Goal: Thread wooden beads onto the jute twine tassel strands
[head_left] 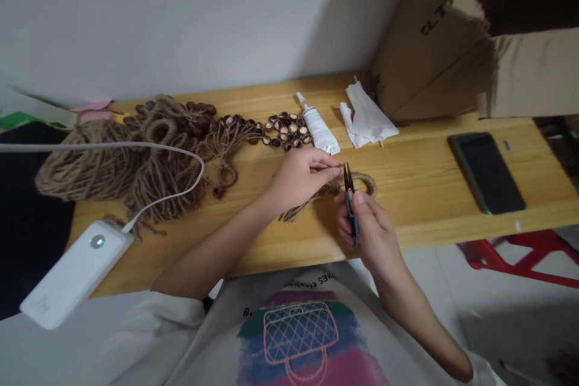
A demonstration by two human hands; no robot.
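My left hand (304, 178) pinches the jute cord near the top of a small rope piece, its thumb and forefinger pressed together. That piece has a wrapped rope loop (370, 183) on the right and loose cord ends (293, 215) fanning out below my left hand. My right hand (371, 226) is closed around a pair of dark thread snips (351, 208). The two pointed blades stand slightly apart, tips upward, close beside my left fingertips. Whether the blades touch the cord, I cannot tell.
Brown jute cord bundles (154, 163) fill the table's left. Halved nut shells (287, 131), a white glue tube (320, 129) and crumpled tissue (368, 117) lie behind my hands. A phone (486, 172) and cardboard box (434, 54) are rightward. A cabled power bank (75, 277) sits front left.
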